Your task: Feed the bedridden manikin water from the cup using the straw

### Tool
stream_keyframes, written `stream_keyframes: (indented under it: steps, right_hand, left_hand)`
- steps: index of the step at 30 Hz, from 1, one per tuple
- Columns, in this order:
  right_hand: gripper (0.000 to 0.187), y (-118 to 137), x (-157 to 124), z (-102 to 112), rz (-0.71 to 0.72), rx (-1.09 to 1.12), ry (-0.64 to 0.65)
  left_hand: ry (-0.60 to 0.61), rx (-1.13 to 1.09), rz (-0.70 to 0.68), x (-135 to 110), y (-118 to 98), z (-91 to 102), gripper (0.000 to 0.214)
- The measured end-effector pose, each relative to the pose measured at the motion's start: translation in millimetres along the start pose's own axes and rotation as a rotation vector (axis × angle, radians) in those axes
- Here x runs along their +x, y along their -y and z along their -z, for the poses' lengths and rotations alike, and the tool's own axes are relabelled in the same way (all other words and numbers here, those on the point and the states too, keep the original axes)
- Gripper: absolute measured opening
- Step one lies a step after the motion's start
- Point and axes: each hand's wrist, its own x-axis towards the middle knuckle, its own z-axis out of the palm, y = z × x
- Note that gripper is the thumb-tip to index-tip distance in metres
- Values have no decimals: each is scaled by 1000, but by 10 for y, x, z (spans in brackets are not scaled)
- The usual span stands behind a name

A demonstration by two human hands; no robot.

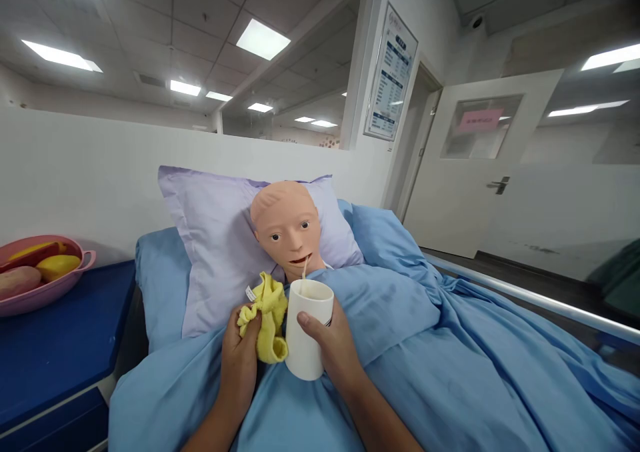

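Note:
A white cup point(303, 345) is gripped in my right hand point(340, 349), its thumb across the front near the rim. From the cup a thin straw point(304, 269) rises to the mouth of a training manikin point(287, 225). My left hand point(241, 352) is closed around a crumpled yellow cloth point(270, 312) with a small white tag, held just left of the cup. The manikin's head lies against a lilac pillow point(215, 239), and a blue quilt point(385, 312) covers its body. The straw's lower end is hidden inside the cup.
At the left, a pink basket point(45, 302) of fruit stands on a blue bedside cabinet point(60, 352). A bed rail point(540, 295) runs along the right side. Behind are a low white partition point(100, 172) and an open door point(465, 205).

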Motion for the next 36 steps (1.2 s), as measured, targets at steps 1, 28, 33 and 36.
stream_keyframes:
  steps: [1,28,33,36]
  right_hand:
    - [59,-3,2,1,-5,-4,2]
    - [68,-25,4,-5,-47,15,51]
    - [66,-7,6,-3,-36,8,47]
    - [67,8,0,-8,-43,7,45]
  left_hand:
    - [3,5,0,-1,-9,-2,47]
    - [6,-20,16,6,13,4,57]
    - [25,-17,0,20,36,5,54]
    - [15,-10,-1,25,35,3,54]
